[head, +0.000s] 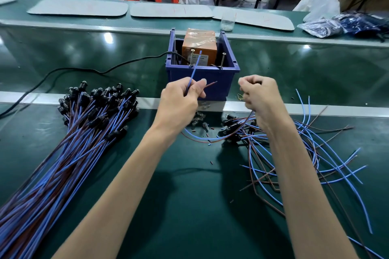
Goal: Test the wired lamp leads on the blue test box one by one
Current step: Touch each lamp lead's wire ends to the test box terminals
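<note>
The blue test box (202, 79) stands on the green belt, with an orange unit (199, 45) inside and two upright metal screws (222, 60) at its front rim. My left hand (179, 101) pinches a blue wire (194, 69) and a brown wire (210, 84); the blue tip points up near the left screw. My right hand (260, 99) is curled just right of the box front, gripping the same lead's wires, which loop down (212, 139) between both hands. What sits inside its fist is hidden.
A large bundle of blue and brown lamp leads (84, 132) lies at left. Loose leads (315, 153) spread at right. Small glass bulbs (199, 121) lie under my hands. A black cable (105, 71) runs left from the box. A clear cup (227, 21) stands behind.
</note>
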